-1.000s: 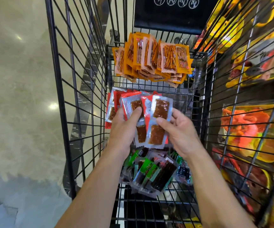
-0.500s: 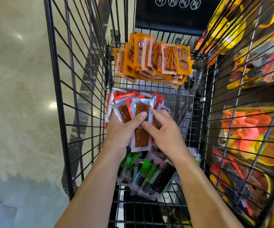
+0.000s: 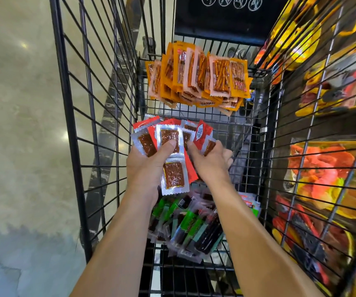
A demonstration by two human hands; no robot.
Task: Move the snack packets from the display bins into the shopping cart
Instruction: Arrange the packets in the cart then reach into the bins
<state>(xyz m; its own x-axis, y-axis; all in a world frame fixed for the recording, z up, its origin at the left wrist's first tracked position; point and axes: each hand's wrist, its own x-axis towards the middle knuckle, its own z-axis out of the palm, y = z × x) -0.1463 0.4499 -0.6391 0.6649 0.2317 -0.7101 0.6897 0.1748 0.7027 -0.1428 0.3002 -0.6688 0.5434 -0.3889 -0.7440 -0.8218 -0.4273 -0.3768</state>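
Both my hands are inside the black wire shopping cart (image 3: 72, 129), over its middle. My left hand (image 3: 147, 166) grips a fanned bunch of red-and-silver snack packets (image 3: 172, 174), thumb pressed on the top one. My right hand (image 3: 212, 161) is closed on more of the same red packets (image 3: 202, 133) at the bunch's right side. A pile of orange packets (image 3: 200, 78) lies at the cart's far end. Green and dark packets (image 3: 190, 228) lie heaped on the cart floor beneath my wrists.
Through the cart's right wall I see display bins of yellow, orange and red snack packs (image 3: 327, 172). A black panel with white icons (image 3: 226, 18) stands at the cart's far end. Pale polished floor (image 3: 16, 125) lies to the left.
My right hand has brought its packet left into the bunch held by the left hand, then closed on the bunch's right side. Both hands have drifted slightly toward the cart's far end.
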